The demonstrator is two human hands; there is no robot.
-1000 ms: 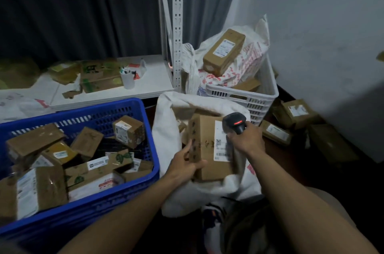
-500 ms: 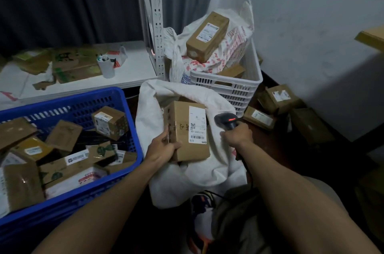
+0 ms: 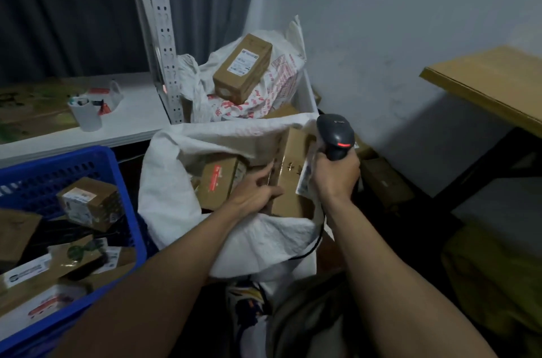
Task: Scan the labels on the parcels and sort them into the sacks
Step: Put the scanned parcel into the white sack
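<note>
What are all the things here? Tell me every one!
brown cardboard parcel: one, brown, in the middle sack's mouth, white label
white woven sack: one, white, middle, open
red-labelled brown parcel: one, brown, inside that sack
black handheld scanner: one, black, right of the parcel
blue plastic crate: one, blue, left
brown parcels: several, brown, in the crate
red-printed white sack: one, white, behind
long brown parcel: one, brown, atop that sack
white cup: one, white, on the white shelf
wooden tabletop: one, tan, right
left hand: one, grips the cardboard parcel
right hand: one, grips the scanner
</note>
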